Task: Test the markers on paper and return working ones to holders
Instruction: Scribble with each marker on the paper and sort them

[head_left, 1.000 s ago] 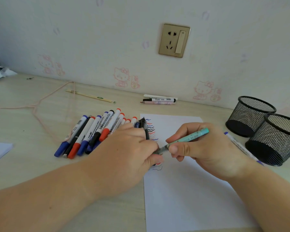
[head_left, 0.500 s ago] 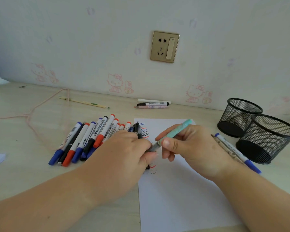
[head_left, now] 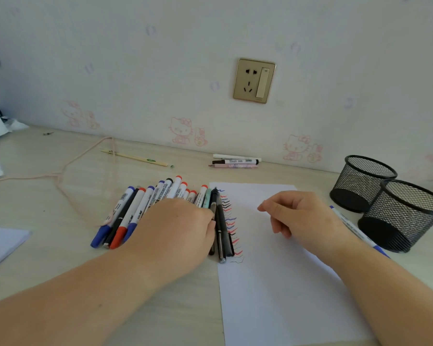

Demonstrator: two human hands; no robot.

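A pale wood-grain desk [head_left: 48, 196] fills the lower view and meets a white wall [head_left: 160, 58] patterned with faint pink cartoon cats. A gold wall socket [head_left: 254, 81] with a switch sits at twelve o'clock.

A white sheet of paper [head_left: 280, 295] runs from the centre toward six o'clock, with a column of short red, blue and black squiggles [head_left: 231, 226] down its left edge. At three o'clock two black mesh holders [head_left: 385, 203] stand touching one another; a white marker with a blue cap [head_left: 355, 228] lies just beside them, partly under the right forearm.

The left hand [head_left: 178, 231] rests palm down on a row of markers [head_left: 140, 208] at nine to ten o'clock, whose caps are blue, red and black; its fingertips curl against dark pens [head_left: 220, 228] lying on the paper's left edge, beside a pale teal pen [head_left: 206, 198], though whether they pinch one cannot be told. The right hand [head_left: 298, 216] hovers over the paper with fingers loosely curled, gripping nothing.

Three pens [head_left: 235, 161] lie by the wall at twelve o'clock, a thin wooden stick [head_left: 135, 158] at eleven, and a pink cord [head_left: 60, 173] loops at ten. A corner of a white pad [head_left: 0, 243] shows at eight o'clock.

Print on the marker barrels is too small to read.
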